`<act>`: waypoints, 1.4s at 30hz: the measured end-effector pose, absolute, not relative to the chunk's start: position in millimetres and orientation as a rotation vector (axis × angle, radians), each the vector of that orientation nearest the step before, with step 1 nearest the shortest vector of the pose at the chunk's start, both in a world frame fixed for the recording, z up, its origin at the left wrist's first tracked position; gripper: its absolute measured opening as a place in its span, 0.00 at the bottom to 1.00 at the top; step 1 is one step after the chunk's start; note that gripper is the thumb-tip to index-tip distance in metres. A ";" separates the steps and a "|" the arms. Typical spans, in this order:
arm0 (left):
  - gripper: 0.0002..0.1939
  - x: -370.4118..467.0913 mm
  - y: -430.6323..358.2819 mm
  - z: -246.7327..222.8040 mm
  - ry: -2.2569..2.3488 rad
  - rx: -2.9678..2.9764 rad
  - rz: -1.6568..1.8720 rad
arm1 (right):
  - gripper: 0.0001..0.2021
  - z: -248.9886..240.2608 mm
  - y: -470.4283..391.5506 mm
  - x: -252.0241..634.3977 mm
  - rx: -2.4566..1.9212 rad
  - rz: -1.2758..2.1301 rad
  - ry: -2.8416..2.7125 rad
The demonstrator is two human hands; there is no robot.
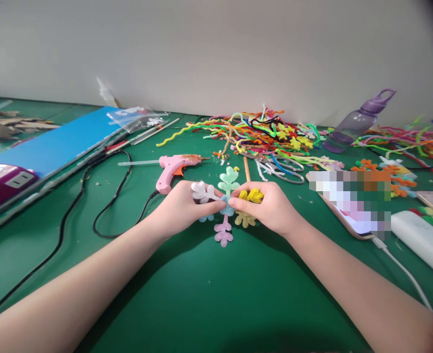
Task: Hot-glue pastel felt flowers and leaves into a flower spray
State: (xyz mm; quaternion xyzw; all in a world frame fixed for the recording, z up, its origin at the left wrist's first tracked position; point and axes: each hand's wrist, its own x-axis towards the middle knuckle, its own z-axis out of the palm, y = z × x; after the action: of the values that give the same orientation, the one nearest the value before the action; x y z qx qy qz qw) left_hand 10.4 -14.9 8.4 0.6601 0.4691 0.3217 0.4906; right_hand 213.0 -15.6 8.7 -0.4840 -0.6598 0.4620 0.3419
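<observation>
- The left hand (183,208) is nearly closed; its thumb and bent fingers pinch the fuzzy snowflake-shaped piece (227,207) close to its light-blue centre, with the white branch beside the fingers.
- The right hand (271,206) is closed in the similar manner; its thumb presses on the other side of the same centre, and the yellow branches show around its fingers; the fingertips behind the piece are hidden.
- The snowflake-shaped piece is in front of the person, between the two hands; the mint-green branch points away, the pink branch points toward the person; one cannot tell whether it touches the green table (216,304).
- The pink glue gun (172,169) lies beyond the left hand, its nozzle toward the right; a clear stick comes out from its back, and the black cord (67,223) runs along the left side.
- Beyond the hands there lies a heap of colourful fuzzy stems (256,135); the purple bottle (354,122) stands beside it, at its right.
- At the right of the right hand lies a phone (343,213); a white cable (407,274) is plugged into it.
</observation>
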 end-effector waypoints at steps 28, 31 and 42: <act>0.09 15.7 -17.2 10.9 1.044 1.425 0.684 | 0.06 3.2 -12.9 212.6 -1.000 1.215 -1.569; 0.10 15.4 -18.6 11.4 1.051 1.444 0.672 | 0.07 5.6 -13.9 211.9 -1.051 1.145 -1.633; 0.07 14.3 -18.1 13.9 1.073 1.536 0.634 | 0.13 1.4 -8.5 213.6 -1.185 1.376 -1.509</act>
State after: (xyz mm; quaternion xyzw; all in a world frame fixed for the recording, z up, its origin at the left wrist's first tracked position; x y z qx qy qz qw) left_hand 14.3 -18.1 13.9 0.6488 0.4530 0.2679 0.5496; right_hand 213.6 -8.5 1.4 -0.4641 -0.5910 0.5390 0.3805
